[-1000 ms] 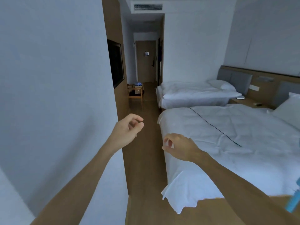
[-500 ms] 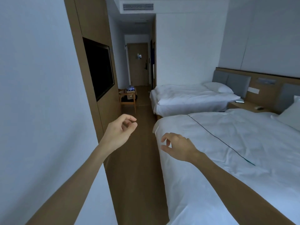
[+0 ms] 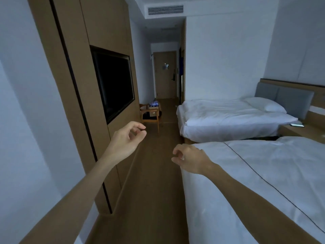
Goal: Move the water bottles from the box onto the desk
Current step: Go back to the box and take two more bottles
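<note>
A box sits on a wooden chair far down the hallway, blue-wrapped bottles showing at its top. Left hand and right hand hover empty, fingers loosely curled. Since a moment ago, the wall television looms nearer and the chair has grown closer.
</note>
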Demonstrator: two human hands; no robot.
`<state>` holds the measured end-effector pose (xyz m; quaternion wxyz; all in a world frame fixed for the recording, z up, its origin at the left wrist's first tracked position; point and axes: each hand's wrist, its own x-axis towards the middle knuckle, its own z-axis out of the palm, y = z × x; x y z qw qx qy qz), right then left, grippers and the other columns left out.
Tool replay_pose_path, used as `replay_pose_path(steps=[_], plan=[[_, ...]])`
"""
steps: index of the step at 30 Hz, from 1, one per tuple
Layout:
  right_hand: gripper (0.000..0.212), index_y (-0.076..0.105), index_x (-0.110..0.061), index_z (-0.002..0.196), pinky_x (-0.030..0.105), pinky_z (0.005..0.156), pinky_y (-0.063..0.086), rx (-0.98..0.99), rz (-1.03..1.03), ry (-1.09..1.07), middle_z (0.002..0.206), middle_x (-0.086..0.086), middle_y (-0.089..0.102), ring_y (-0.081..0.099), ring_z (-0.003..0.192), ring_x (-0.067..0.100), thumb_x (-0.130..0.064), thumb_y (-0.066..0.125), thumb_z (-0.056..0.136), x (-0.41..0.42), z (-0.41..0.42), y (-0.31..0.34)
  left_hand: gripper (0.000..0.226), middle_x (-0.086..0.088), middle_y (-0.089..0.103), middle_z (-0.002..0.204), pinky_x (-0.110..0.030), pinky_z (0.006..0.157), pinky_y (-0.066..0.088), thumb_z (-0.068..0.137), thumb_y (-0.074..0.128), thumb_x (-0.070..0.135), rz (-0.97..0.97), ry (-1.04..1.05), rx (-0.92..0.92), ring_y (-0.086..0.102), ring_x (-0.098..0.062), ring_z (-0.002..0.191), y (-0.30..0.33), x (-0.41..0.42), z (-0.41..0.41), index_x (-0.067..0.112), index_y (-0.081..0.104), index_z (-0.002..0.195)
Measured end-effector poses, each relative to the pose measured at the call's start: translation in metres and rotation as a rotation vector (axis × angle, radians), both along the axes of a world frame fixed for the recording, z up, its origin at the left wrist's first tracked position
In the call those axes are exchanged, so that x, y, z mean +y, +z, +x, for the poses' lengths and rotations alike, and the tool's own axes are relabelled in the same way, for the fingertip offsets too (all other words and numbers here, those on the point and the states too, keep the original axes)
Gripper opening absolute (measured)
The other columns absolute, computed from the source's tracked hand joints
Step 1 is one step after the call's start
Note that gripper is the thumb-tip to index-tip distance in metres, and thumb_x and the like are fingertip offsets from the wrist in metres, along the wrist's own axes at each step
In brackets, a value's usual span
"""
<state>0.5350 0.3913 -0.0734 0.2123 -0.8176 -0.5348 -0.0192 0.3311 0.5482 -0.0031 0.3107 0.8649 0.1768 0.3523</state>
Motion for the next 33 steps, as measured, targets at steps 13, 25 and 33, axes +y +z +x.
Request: replay_pose_path(steps=[13,25,33], plan=[[0.026,0.053,-0.035,0.112,0.039,0.086,0.050,-0.017,-0.038,0.015,0.103,-0.013,0.059,0.060,0.094,0.011,-0.053,0.053,0.092,0.194,0.174,-0.008,0.012,0.019,0.060,0.093,-0.029,0.073,0.052,0.092,0.057,0.045,0.027,0.031,0.025,0.062,-0.006,0.078,-0.023,0.198,0.182,0.044,0.058,0.103],[0.023,0.053,-0.038,0.106,0.032,0.080,0.049,0.040,-0.025,-0.036,0.101,-0.015,0.057,0.057,0.090,0.007,-0.054,0.055,0.090,0.381,0.340,-0.017,0.011,0.016,0.056,0.100,-0.014,0.067,0.037,0.092,0.058,0.041,0.010,-0.069,0.054,0.053,0.002,0.086,-0.031,0.407,0.356,0.042,0.056,0.103],[0.022,0.054,-0.036,0.107,0.025,0.070,0.042,0.048,-0.033,-0.032,0.100,-0.015,0.055,0.056,0.087,0.006,-0.051,0.056,0.092,0.487,0.462,-0.036,0.010,0.015,0.056,0.099,-0.006,0.063,0.043,0.093,0.058,0.040,0.004,-0.087,0.053,0.054,-0.006,0.083,-0.046,0.513,0.480,0.043,0.056,0.103]])
